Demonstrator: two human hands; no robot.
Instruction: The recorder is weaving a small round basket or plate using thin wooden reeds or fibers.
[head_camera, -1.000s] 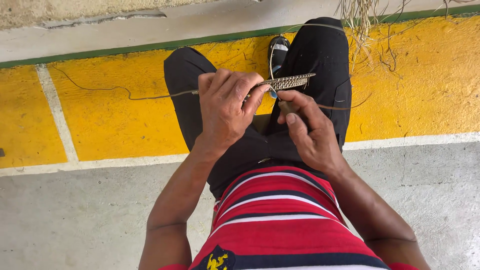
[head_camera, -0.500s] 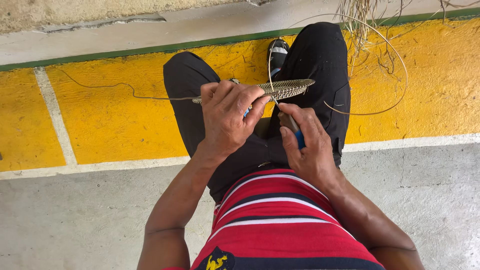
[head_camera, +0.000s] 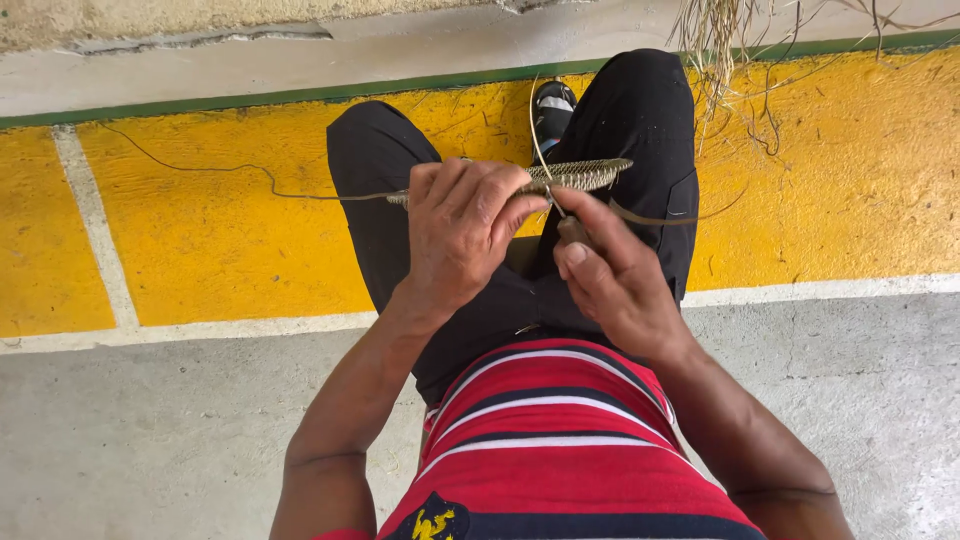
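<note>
L grip (head_camera: 462, 232) clamps woven strip (head_camera: 580, 175) — R grip (head_camera: 610, 275) pinches fibre strand (head_camera: 650, 217).

Woven strip (head_camera: 580, 175): dry plant fibre, matt, tightly plaited, ribbed surface. Loose strands (head_camera: 250, 180): thin, dull brown fibre. Trousers (head_camera: 390, 200): black cloth, matt. Shirt (head_camera: 560, 440): striped knit cloth. Floor (head_camera: 150, 440): rough bare concrete; painted band (head_camera: 200, 250) yellow, matt, grainy.
</note>
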